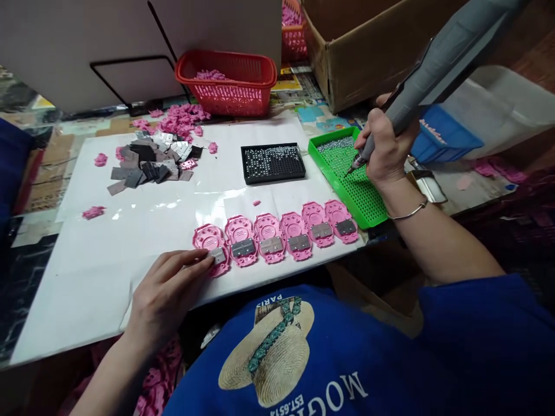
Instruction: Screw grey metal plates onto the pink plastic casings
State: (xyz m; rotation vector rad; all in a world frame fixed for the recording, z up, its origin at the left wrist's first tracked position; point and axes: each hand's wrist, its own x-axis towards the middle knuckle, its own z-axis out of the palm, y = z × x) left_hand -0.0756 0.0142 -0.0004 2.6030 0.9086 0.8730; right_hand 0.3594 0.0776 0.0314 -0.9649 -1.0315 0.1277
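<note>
Above the green tray (pixel 363 199), my right hand (pixel 385 141) clenches a grey screwdriver (pixel 433 75); leftward, my left hand (pixel 167 286) pinches a metal plate (pixel 218 255).

Counting from the middle of the view, the pink cases (pixel 266 224) at six o'clock looked like moulded plastic, slightly glossy, and the plates (pixel 272 245) in them were smooth, rather dull metal. In the pile (pixel 150 170) toward ten o'clock, some plates were matt and others shone. The white table cover (pixel 65 260) at nine was smooth and reflective; paper or plastic, this was hard to tell. The red basket (pixel 229 103) at eleven was shiny plastic; the green tray (pixel 364 199) at two was perforated plastic, with bright metal screws (pixel 336 143). The box (pixel 368 63) at one was matt cardboard. The shirt (pixel 368 341) at five was cloth.
</note>
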